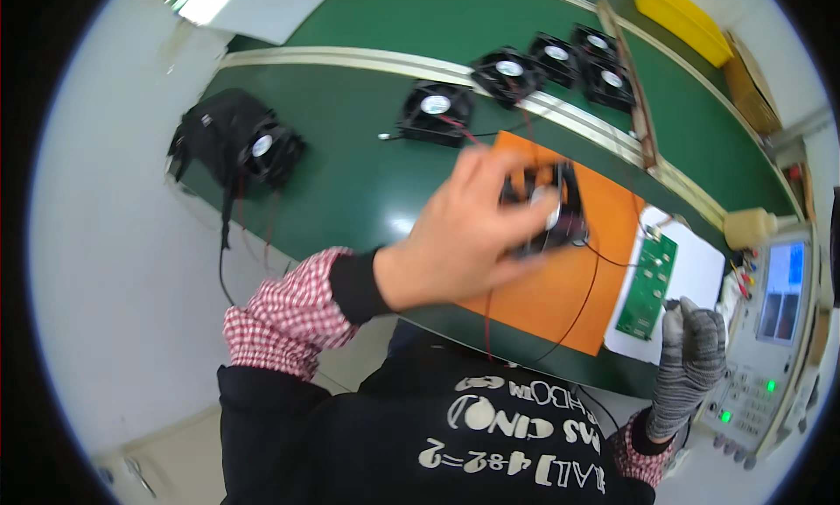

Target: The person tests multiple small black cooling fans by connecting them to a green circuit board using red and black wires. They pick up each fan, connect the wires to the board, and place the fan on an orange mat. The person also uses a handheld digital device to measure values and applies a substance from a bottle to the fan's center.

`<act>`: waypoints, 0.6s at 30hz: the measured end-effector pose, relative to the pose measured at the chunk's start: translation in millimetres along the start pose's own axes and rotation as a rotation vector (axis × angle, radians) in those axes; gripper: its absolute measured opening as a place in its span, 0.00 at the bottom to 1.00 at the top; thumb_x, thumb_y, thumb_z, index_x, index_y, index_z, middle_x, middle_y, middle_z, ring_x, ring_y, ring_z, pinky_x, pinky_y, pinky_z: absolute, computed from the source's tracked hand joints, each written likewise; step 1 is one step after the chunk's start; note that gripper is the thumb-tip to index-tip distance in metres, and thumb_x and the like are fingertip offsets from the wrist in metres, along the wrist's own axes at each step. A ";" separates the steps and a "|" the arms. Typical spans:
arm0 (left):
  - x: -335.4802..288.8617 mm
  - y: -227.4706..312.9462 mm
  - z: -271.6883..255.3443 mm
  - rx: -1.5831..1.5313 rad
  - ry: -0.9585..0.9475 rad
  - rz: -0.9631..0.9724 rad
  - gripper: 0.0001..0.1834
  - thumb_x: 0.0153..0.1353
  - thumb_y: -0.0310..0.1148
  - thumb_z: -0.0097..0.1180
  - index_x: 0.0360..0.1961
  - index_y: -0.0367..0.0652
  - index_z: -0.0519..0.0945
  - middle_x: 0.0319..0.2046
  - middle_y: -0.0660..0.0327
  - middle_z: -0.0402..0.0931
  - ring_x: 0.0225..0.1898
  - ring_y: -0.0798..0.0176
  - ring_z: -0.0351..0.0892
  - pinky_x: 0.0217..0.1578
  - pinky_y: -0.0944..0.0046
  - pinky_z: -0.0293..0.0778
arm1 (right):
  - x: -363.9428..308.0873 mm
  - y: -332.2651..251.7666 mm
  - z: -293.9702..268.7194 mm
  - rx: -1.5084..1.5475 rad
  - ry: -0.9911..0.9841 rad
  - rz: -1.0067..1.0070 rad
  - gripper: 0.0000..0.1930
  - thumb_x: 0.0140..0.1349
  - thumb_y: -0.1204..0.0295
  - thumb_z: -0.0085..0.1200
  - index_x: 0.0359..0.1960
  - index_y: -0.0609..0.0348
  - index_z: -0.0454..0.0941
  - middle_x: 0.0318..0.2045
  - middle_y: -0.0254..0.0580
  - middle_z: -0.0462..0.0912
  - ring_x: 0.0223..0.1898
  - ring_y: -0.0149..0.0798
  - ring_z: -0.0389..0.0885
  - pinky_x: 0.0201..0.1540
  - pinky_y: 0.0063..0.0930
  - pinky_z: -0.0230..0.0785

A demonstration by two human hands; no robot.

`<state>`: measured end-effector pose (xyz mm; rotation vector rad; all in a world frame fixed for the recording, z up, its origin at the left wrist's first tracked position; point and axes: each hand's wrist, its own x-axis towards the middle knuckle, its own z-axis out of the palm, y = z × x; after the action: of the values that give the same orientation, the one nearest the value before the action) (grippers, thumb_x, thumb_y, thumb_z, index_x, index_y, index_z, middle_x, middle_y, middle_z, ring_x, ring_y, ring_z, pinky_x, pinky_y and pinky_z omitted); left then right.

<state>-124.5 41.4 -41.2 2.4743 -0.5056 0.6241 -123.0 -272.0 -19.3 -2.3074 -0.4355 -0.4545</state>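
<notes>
My bare left hand [468,229], smeared by motion, has its fingers closed on a black square cooling fan [570,203] over an orange mat [604,229]. The fan's thin red and black wires trail across the mat. In a grey knitted glove, my right hand [691,356] is at the right, its fingers bent together. A small dark thing shows at its fingertips, too small to name. Beside those fingertips a green circuit board [646,286] lies on a white sheet [691,260]; a dark lead from the fan's side runs to the board.
Another fan [435,111] rests on the green table [350,146], with several more fans [557,59] farther back. At the left, a fan [267,150] sits against a black bag [214,124]. An instrument with a lit screen [781,286] and a yellow bin [682,19] stand at the right.
</notes>
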 end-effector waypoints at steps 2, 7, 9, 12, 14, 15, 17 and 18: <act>14.0 -32.1 -6.0 0.084 0.168 -0.037 0.36 0.42 0.35 0.75 0.56 0.46 0.78 0.56 0.46 0.67 0.56 0.41 0.68 0.56 0.48 0.69 | -3.4 9.0 8.9 0.057 -0.034 0.016 0.11 0.59 0.83 0.62 0.43 0.67 0.81 0.34 0.42 0.80 0.38 0.34 0.82 0.43 0.27 0.74; -5.9 -65.6 -60.7 0.215 0.007 -0.174 0.39 0.50 0.36 0.71 0.65 0.46 0.71 0.67 0.47 0.63 0.66 0.41 0.64 0.65 0.51 0.65 | -3.7 17.7 17.6 0.174 -0.065 -0.003 0.12 0.61 0.83 0.60 0.46 0.70 0.80 0.37 0.42 0.78 0.39 0.37 0.82 0.47 0.29 0.74; -24.9 -80.0 -104.8 0.565 -0.113 -0.261 0.41 0.46 0.33 0.72 0.64 0.48 0.71 0.66 0.46 0.66 0.66 0.42 0.65 0.64 0.48 0.64 | -5.8 23.0 14.8 0.198 -0.053 -0.008 0.12 0.61 0.82 0.60 0.47 0.69 0.80 0.36 0.42 0.78 0.39 0.37 0.82 0.46 0.29 0.74; -57.4 -109.4 -160.7 0.787 -0.330 -0.623 0.53 0.37 0.37 0.74 0.70 0.54 0.65 0.67 0.43 0.63 0.67 0.40 0.63 0.65 0.46 0.61 | -5.9 24.5 11.8 0.190 -0.058 -0.046 0.12 0.60 0.82 0.61 0.47 0.67 0.81 0.35 0.42 0.79 0.37 0.36 0.82 0.43 0.28 0.75; -72.4 -127.5 -182.9 0.698 -0.386 -0.780 0.49 0.39 0.42 0.74 0.67 0.51 0.68 0.52 0.45 0.75 0.55 0.42 0.75 0.53 0.50 0.73 | -3.5 19.4 12.9 0.169 -0.088 -0.062 0.12 0.60 0.81 0.62 0.46 0.65 0.82 0.34 0.41 0.79 0.36 0.35 0.82 0.41 0.27 0.75; -73.0 -134.3 -182.2 0.747 -0.397 -0.815 0.45 0.41 0.42 0.73 0.64 0.51 0.71 0.46 0.47 0.76 0.52 0.43 0.77 0.50 0.52 0.75 | -5.6 21.7 16.8 0.194 -0.049 -0.074 0.13 0.58 0.80 0.63 0.45 0.62 0.82 0.33 0.41 0.80 0.34 0.34 0.82 0.38 0.25 0.74; -65.4 -117.9 -174.9 0.784 -0.352 -0.715 0.37 0.40 0.39 0.70 0.57 0.49 0.75 0.42 0.50 0.75 0.49 0.44 0.76 0.47 0.51 0.75 | -5.4 18.8 16.6 0.185 -0.039 -0.071 0.13 0.57 0.80 0.65 0.45 0.62 0.83 0.33 0.41 0.80 0.34 0.34 0.82 0.37 0.24 0.73; -47.0 -100.3 -161.2 0.762 -0.355 -0.749 0.37 0.40 0.36 0.69 0.57 0.48 0.74 0.44 0.52 0.74 0.49 0.47 0.76 0.48 0.54 0.74 | -7.1 16.0 14.1 0.139 -0.022 -0.077 0.13 0.57 0.79 0.65 0.45 0.62 0.83 0.33 0.40 0.80 0.33 0.33 0.81 0.37 0.24 0.73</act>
<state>-168.5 223.6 14.8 3.1812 0.6691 0.0467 -119.6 -273.9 -41.4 -2.1688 -0.5516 -0.4232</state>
